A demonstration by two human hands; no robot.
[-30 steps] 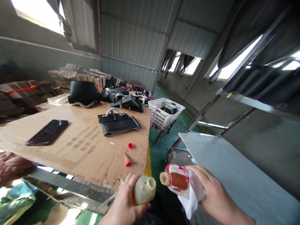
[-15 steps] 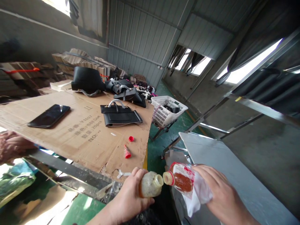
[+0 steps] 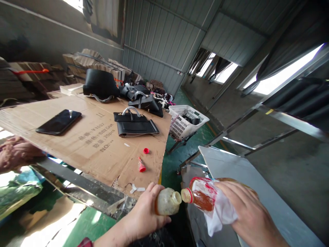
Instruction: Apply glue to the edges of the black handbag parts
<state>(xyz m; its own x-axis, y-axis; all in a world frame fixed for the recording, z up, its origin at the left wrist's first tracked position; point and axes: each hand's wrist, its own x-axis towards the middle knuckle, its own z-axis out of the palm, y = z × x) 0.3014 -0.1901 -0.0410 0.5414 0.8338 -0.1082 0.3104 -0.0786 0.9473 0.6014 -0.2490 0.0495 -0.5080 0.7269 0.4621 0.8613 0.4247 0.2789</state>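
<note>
My left hand (image 3: 145, 213) is closed round a small cloudy bottle (image 3: 167, 202), its uncapped mouth turned to the right. In my right hand (image 3: 250, 209) is a larger bottle of reddish-brown liquid (image 3: 204, 197), tilted on its side with its mouth to the left. A white cloth (image 3: 224, 214) is wrapped about this bottle under my fingers. The two bottle mouths are nearly touching. On the cardboard close by lie a red cap (image 3: 146, 151) and a red pointed nozzle cap (image 3: 141, 165).
A cardboard-topped table (image 3: 72, 147) holds a black phone (image 3: 59, 122), a small black handbag (image 3: 136, 124) and more black bags (image 3: 100, 84). Beyond its right edge stands a white plastic basket (image 3: 189, 121). A pale panel (image 3: 246, 181) lies at the right.
The view has shifted slightly, so the table and its things appear a little to the right. Both hands keep their bottles, mouths still close together.
</note>
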